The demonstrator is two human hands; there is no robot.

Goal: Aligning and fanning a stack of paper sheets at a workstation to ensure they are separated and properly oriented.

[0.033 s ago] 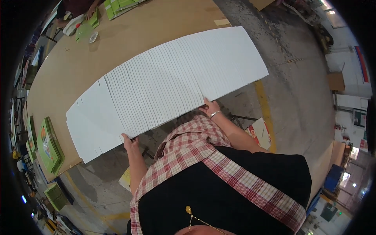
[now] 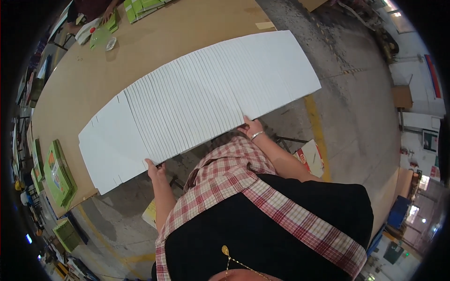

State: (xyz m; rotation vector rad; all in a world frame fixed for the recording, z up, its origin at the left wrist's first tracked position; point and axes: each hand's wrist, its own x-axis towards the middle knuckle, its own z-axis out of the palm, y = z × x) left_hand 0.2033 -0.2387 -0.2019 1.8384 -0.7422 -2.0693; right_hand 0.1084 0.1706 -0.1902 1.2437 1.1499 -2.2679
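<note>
A long row of overlapping white cardboard sheets lies fanned out in front of me, its near edge hanging past the brown table. My left hand grips that near edge toward the left, thumb on top and fingers mostly hidden beneath. Farther right, my right hand is closed on the same edge, with its thumb on the upper face. The sheet at the left end shows a few short slits along its edges.
Green printed flat packages are piled at the table's left edge, with more green ones at the far side. A clear bottle with a red cap lies near another person's hand. A printed carton sits low on my right.
</note>
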